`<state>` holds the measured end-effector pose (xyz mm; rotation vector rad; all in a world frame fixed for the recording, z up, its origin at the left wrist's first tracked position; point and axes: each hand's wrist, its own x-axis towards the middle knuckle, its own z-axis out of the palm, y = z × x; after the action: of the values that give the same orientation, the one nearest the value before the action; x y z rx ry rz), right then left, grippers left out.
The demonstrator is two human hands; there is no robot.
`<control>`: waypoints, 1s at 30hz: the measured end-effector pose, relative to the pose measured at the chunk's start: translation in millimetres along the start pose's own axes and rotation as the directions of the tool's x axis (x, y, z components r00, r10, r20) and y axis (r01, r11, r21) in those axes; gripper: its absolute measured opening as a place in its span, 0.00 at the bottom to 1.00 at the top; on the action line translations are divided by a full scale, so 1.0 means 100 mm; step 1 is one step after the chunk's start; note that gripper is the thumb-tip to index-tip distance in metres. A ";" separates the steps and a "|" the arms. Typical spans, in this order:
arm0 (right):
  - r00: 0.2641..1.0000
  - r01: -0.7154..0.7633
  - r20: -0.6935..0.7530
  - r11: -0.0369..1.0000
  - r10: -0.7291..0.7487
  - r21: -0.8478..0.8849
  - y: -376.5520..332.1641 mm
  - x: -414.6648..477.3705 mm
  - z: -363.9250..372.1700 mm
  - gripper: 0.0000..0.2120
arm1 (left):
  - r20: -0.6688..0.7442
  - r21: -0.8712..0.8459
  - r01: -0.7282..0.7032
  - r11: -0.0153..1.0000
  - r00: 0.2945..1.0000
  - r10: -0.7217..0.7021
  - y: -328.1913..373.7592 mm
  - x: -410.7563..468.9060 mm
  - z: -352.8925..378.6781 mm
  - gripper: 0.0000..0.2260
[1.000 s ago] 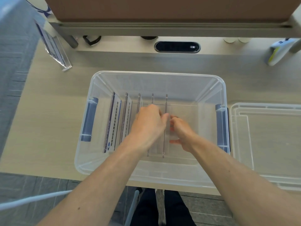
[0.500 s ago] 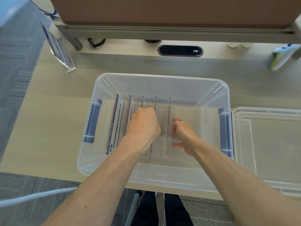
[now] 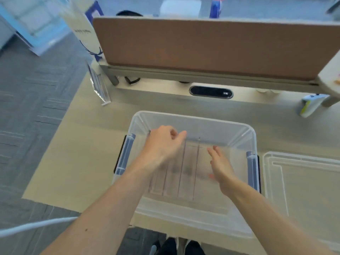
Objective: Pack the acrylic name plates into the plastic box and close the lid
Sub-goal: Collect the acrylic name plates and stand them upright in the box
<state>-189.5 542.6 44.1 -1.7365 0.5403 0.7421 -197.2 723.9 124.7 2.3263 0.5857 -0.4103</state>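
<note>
My right hand [image 3: 220,168] has lifted off the plates, fingers now straight and slightly spread. Left hand [image 3: 161,146] is curled, but blur hides any pinch. Name plates [image 3: 197,159] stand on edge mid-frame in the plastic box [image 3: 193,117] — lid [image 3: 303,181] lies at right, off.

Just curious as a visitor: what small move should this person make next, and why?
Probably reach the left hand to the clear acrylic name plate standing at the far-left corner of the pale desk: it is outside the transparent plastic box, and the clear lid lies off, on the right.
</note>
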 end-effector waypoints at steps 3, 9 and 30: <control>0.983 0.184 -0.014 0.982 -0.185 -0.026 -0.48 -0.26 -0.07 0.29 | -0.027 -0.197 -0.023 0.980 0.999 0.018 0.11 -0.01 -0.43 0.21; 0.880 0.475 0.011 0.880 -0.475 -0.024 -1.47 -0.62 0.12 0.29 | -0.097 -0.430 -0.023 0.903 0.995 -0.020 0.11 0.07 -1.29 0.22; 0.937 0.326 0.191 0.927 -0.292 -0.183 -2.52 0.66 3.70 0.38 | 0.061 -0.589 0.309 0.747 0.938 -0.340 -2.28 2.57 -3.22 0.39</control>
<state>-47.5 969.0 97.4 -1.8820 0.0704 0.7230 -55.6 1173.3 114.8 1.6311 0.9969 -0.2711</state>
